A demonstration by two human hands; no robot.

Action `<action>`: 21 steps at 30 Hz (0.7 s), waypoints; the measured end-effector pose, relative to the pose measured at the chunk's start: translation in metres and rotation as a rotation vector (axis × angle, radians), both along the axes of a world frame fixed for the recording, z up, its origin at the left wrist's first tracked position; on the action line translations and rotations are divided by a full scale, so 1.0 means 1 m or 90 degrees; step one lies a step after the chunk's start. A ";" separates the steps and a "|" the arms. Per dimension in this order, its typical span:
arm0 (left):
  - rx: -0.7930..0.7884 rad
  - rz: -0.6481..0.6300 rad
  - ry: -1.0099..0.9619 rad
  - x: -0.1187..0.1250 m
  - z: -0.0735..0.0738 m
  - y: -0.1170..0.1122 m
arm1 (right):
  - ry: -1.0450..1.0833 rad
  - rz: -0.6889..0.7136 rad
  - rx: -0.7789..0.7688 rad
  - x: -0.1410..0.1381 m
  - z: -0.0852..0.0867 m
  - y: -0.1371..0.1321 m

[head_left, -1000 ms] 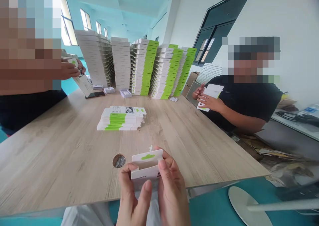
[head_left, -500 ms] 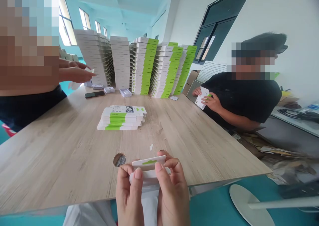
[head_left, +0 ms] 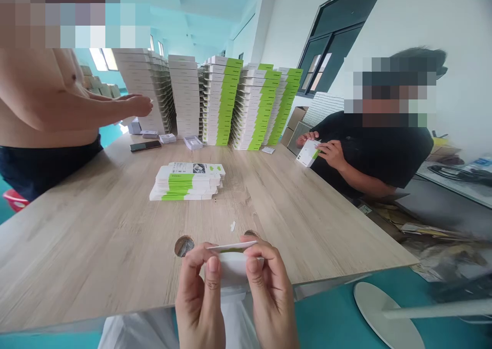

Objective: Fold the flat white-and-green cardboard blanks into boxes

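Between my two hands is a small white cardboard box (head_left: 233, 269) with a flap standing up at its far edge. My left hand (head_left: 200, 292) pinches its left end, thumb on the near face and fingers behind. The right end is gripped the same way by my right hand (head_left: 269, 287). Beyond the box lies a small white paper scrap (head_left: 232, 226). Farther off, a pile of flattened white and green cartons (head_left: 184, 182) rests on the wooden table (head_left: 103, 236). The underside of the held box is hidden.
Tall stacks of white and green boxes (head_left: 223, 103) line the table's far edge. A phone (head_left: 145, 146) lies near small trays at the back left. At right, a person in black (head_left: 369, 149) holds a box; another person (head_left: 49, 98) stands at left. A round hole (head_left: 184, 246) pierces the tabletop.
The box's flap has tipped nearer the front panel, and my thumbs have moved apart. The person at left has raised their hands; the person at right has turned their box.
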State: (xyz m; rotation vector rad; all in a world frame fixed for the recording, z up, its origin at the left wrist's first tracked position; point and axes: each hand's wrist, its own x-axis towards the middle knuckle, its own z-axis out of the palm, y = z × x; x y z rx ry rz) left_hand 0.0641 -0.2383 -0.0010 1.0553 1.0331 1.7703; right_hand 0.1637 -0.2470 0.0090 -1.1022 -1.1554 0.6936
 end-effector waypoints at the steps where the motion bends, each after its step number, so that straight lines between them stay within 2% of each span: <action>1: 0.017 0.032 0.030 0.002 -0.001 -0.001 | -0.027 -0.010 0.035 0.002 -0.003 0.002; 4: 0.034 0.085 0.076 0.005 -0.004 -0.002 | -0.076 -0.092 0.131 -0.002 -0.007 0.007; 8: 0.047 0.043 0.110 -0.001 -0.010 0.000 | -0.093 -0.179 0.166 -0.014 -0.007 0.012; 15: -0.035 0.028 0.001 -0.002 -0.011 0.002 | -0.119 -0.189 0.149 -0.015 -0.006 0.016; 18: -0.063 0.019 -0.066 0.001 -0.012 0.002 | -0.137 -0.228 0.155 -0.016 -0.009 0.015; 21: -0.092 -0.026 -0.095 0.001 -0.014 0.003 | -0.150 -0.268 0.161 -0.018 -0.013 0.015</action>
